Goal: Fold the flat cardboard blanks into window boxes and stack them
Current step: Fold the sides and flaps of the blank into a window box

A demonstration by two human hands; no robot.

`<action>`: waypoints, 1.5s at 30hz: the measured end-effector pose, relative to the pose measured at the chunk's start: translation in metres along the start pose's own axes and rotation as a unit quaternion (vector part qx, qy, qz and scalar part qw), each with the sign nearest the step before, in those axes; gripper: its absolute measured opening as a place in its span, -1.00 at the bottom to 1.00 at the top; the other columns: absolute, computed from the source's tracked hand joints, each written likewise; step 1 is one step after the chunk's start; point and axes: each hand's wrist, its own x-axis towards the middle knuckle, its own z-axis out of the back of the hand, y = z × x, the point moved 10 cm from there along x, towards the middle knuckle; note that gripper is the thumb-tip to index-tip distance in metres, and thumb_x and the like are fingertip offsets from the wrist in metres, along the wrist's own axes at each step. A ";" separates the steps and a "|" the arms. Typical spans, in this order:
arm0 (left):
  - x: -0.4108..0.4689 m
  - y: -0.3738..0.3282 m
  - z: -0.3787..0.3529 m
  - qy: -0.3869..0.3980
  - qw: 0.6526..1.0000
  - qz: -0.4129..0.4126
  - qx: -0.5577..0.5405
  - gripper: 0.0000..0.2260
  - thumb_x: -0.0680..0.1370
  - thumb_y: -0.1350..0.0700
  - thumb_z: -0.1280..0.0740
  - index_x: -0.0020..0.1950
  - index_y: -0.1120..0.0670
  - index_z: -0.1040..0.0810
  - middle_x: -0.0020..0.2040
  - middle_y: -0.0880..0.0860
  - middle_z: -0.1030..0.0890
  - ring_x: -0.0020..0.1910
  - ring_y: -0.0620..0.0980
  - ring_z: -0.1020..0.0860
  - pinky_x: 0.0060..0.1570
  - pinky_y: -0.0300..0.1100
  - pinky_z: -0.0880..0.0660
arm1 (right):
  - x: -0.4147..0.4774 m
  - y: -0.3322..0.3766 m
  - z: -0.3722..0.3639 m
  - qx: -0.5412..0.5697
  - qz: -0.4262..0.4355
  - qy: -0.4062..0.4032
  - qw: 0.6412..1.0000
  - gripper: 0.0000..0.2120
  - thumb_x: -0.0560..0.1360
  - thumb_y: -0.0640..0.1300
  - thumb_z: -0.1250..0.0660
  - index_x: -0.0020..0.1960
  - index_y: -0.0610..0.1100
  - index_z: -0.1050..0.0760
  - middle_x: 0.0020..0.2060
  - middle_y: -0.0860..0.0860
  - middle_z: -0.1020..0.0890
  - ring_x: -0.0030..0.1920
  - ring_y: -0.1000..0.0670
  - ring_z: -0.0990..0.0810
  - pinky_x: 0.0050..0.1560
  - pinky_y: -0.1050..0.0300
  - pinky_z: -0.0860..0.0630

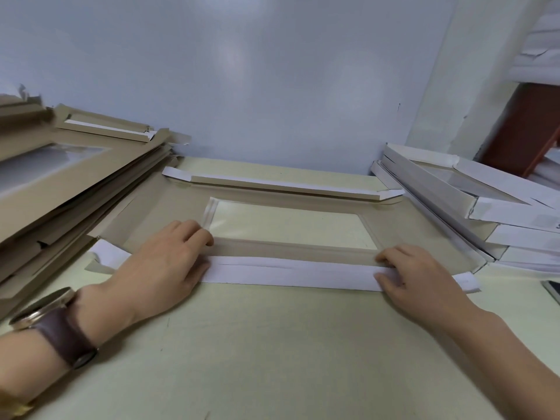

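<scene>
Blank point(291, 247) lies flat at frame centre, far flap creased. Left hand point(163, 262) and right hand point(421, 277) each pinch the near flap point(291, 272), fingers curled over it. Mid-fold. Next, probably: crease it flat, raise the sides. Finished boxes point(500, 204) at right.

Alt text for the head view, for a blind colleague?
The left hand and right hand pinch the near white flap of a flat window blank on the table. Unfolded blanks pile at left; folded white boxes stack at right.
</scene>
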 end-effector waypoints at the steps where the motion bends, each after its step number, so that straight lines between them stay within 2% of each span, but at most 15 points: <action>1: 0.000 -0.008 0.003 -0.008 1.000 -0.022 0.011 -0.79 0.43 0.27 -0.41 0.04 0.15 -0.53 -0.02 0.07 -0.51 -0.09 0.14 -0.50 -0.17 -0.01 -0.48 | -0.001 0.003 0.002 0.000 0.002 -0.015 1.000 -0.83 0.42 -0.19 -0.39 0.01 -0.10 -0.53 -0.07 0.04 -0.52 0.00 -0.04 -0.44 -0.07 0.07 -0.40; 4: 0.002 -0.035 0.004 -0.003 0.995 -0.094 0.040 -0.65 0.27 0.44 -0.35 0.00 0.17 -0.57 -0.04 0.08 -0.53 -0.13 0.14 -0.52 -0.31 -0.08 -0.51 | -0.003 0.027 0.011 -0.007 0.034 -0.057 0.998 -0.74 0.29 -0.41 -0.36 -0.06 -0.19 -0.51 -0.11 -0.05 -0.49 -0.05 -0.13 -0.43 -0.19 -0.02 -0.46; 6: 0.003 -0.055 -0.006 0.025 0.988 -0.146 0.033 -0.66 0.32 0.40 -0.29 0.05 0.18 -0.60 0.04 0.09 -0.57 -0.02 0.14 -0.56 -0.19 -0.08 -0.56 | -0.002 0.052 0.009 0.000 0.058 -0.052 0.997 -0.73 0.27 -0.48 -0.28 -0.09 -0.24 -0.51 -0.13 -0.10 -0.47 -0.07 -0.17 -0.43 -0.20 -0.08 -0.46; 7: 0.004 -0.061 -0.015 0.044 0.987 -0.154 0.017 -0.66 0.40 0.36 -0.26 0.14 0.18 -0.59 0.14 0.11 -0.57 0.09 0.13 -0.55 -0.02 -0.06 -0.57 | -0.001 0.066 0.006 0.007 0.075 -0.045 0.996 -0.76 0.31 -0.47 -0.28 -0.07 -0.26 -0.52 -0.10 -0.12 -0.48 -0.06 -0.18 -0.44 -0.15 -0.11 -0.47; 8: 0.006 -0.065 -0.024 0.057 0.987 -0.149 -0.001 -0.63 0.48 0.32 -0.23 0.27 0.16 -0.53 0.28 0.11 -0.52 0.25 0.10 -0.50 0.22 -0.08 -0.49 | -0.001 0.081 0.001 0.017 0.096 -0.037 0.995 -0.80 0.39 -0.42 -0.29 -0.02 -0.27 -0.54 -0.05 -0.15 -0.51 -0.01 -0.19 -0.46 -0.06 -0.12 -0.48; 9: 0.008 -0.068 -0.032 0.063 0.988 -0.141 -0.019 -0.59 0.56 0.26 -0.19 0.41 0.14 -0.42 0.43 0.08 -0.41 0.39 0.03 -0.38 0.40 -0.20 -0.29 | -0.001 0.097 -0.005 0.031 0.120 -0.027 0.992 -0.82 0.49 -0.32 -0.29 0.08 -0.29 -0.55 0.05 -0.18 -0.53 0.09 -0.21 -0.48 0.10 -0.11 -0.47; 11: 0.013 -0.073 -0.048 0.098 0.987 -0.119 -0.053 -0.55 0.67 0.06 -0.05 0.57 0.05 -0.13 0.57 -0.05 -0.13 0.53 -0.13 -0.09 0.44 -0.41 0.11 | 0.001 0.127 -0.022 0.075 0.153 0.018 0.985 -0.60 0.63 -0.08 -0.18 0.36 -0.30 -0.42 0.36 -0.22 -0.43 0.40 -0.17 -0.34 0.46 0.07 -0.21; 12: 0.015 -0.076 -0.055 0.123 0.985 -0.108 -0.062 -0.51 0.67 -0.05 0.03 0.59 0.02 -0.02 0.58 -0.09 -0.03 0.54 -0.18 0.02 0.45 -0.39 0.18 | 0.003 0.139 -0.031 0.104 0.154 0.052 0.981 -0.50 0.65 0.01 -0.10 0.48 -0.27 -0.26 0.49 -0.15 -0.28 0.52 -0.08 -0.16 0.50 0.23 0.01; 14: 0.016 -0.081 -0.066 0.172 0.977 -0.099 -0.075 -0.46 0.64 -0.17 0.12 0.59 -0.04 0.16 0.58 -0.13 0.15 0.53 -0.22 0.18 0.50 -0.25 0.19 | 0.005 0.155 -0.051 0.140 0.143 0.119 0.973 -0.36 0.64 0.16 0.02 0.57 -0.19 0.02 0.57 -0.02 -0.02 0.55 0.08 0.13 0.44 0.35 0.25; 18: 0.011 -0.079 -0.078 0.231 0.967 -0.096 -0.050 -0.43 0.63 -0.20 0.14 0.55 -0.08 0.31 0.55 -0.16 0.30 0.50 -0.23 0.31 0.52 -0.13 0.20 | 0.003 0.161 -0.075 0.101 0.139 0.189 0.967 -0.26 0.58 0.29 0.14 0.58 -0.14 0.19 0.57 0.02 0.14 0.53 0.14 0.24 0.51 0.19 0.24; 25: 0.002 -0.045 -0.077 0.267 0.962 -0.046 -0.038 -0.26 0.44 -0.38 0.28 0.55 -0.07 0.31 0.53 -0.18 0.32 0.45 -0.29 0.39 0.45 -0.28 0.34 | -0.005 0.117 -0.076 0.055 0.128 0.231 0.963 -0.16 0.45 0.42 0.26 0.57 -0.05 0.24 0.55 0.12 0.25 0.41 0.32 0.36 0.37 0.34 0.36; 28: -0.005 -0.027 -0.073 0.272 0.961 -0.027 -0.039 -0.22 0.40 -0.41 0.31 0.54 -0.08 0.33 0.52 -0.19 0.34 0.44 -0.30 0.41 0.44 -0.29 0.35 | -0.011 0.086 -0.069 0.043 0.107 0.233 0.965 -0.11 0.36 0.44 0.31 0.57 0.00 0.27 0.52 0.19 0.29 0.41 0.33 0.38 0.41 0.32 0.34; 35: -0.018 0.011 -0.065 0.264 0.964 0.013 -0.020 -0.25 0.40 -0.41 0.30 0.53 -0.12 0.34 0.52 -0.22 0.33 0.44 -0.31 0.40 0.44 -0.27 0.36 | -0.019 0.027 -0.057 0.028 0.050 0.213 0.975 -0.12 0.38 0.42 0.28 0.57 -0.02 0.25 0.44 0.24 0.29 0.41 0.33 0.35 0.40 0.36 0.30; 39: -0.024 0.026 -0.061 0.256 0.966 0.036 -0.020 -0.35 0.40 -0.43 0.31 0.44 -0.29 0.39 0.49 -0.30 0.35 0.43 -0.31 0.41 0.45 -0.18 0.37 | -0.022 -0.002 -0.052 0.027 0.016 0.202 0.979 -0.10 0.36 0.45 0.27 0.58 0.00 0.22 0.52 0.20 0.23 0.41 0.34 0.31 0.39 0.37 0.28; 45: -0.034 0.055 -0.054 0.251 0.964 0.087 -0.026 -0.47 0.38 -0.48 0.27 0.33 -0.55 0.32 0.47 -0.36 0.32 0.47 -0.23 0.38 0.46 0.02 0.38 | -0.026 -0.033 -0.051 0.026 -0.016 0.194 0.981 -0.11 0.37 0.46 0.23 0.58 0.01 0.19 0.54 0.19 0.16 0.44 0.33 0.27 0.44 0.31 0.24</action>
